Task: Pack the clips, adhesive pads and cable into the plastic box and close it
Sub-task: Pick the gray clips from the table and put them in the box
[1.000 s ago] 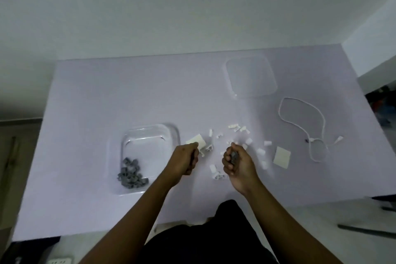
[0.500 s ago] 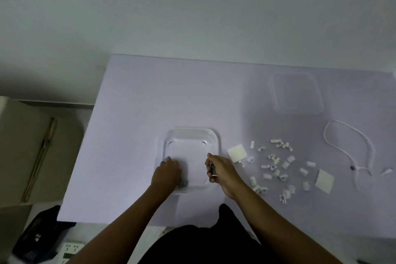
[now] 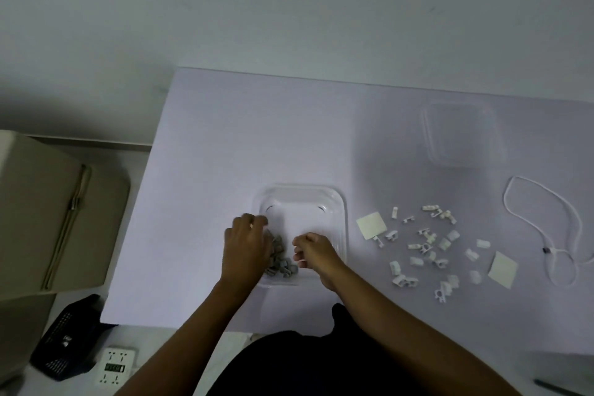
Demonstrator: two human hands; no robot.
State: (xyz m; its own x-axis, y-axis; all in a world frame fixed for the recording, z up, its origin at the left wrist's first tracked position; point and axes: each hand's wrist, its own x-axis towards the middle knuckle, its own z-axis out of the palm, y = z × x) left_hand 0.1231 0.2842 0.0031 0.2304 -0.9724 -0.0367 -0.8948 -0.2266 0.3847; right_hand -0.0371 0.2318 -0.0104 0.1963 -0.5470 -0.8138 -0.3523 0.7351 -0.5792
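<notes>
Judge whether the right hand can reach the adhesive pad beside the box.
Probably yes: the right hand hovers over the box, and the adhesive pad lies uncovered just right of it.

A pale lilac table [image 3: 257, 138] stands against a plain grey-white wall [image 3: 289, 10]. Left of the table sits a beige cabinet [image 3: 48, 219]. On the floor below it lie a black perforated basket [image 3: 67, 344] and, just beside that, a white power strip [image 3: 115, 366].

Left hand [image 3: 247, 247] and right hand [image 3: 316, 251] moved over plastic box [image 3: 341, 215]
</notes>
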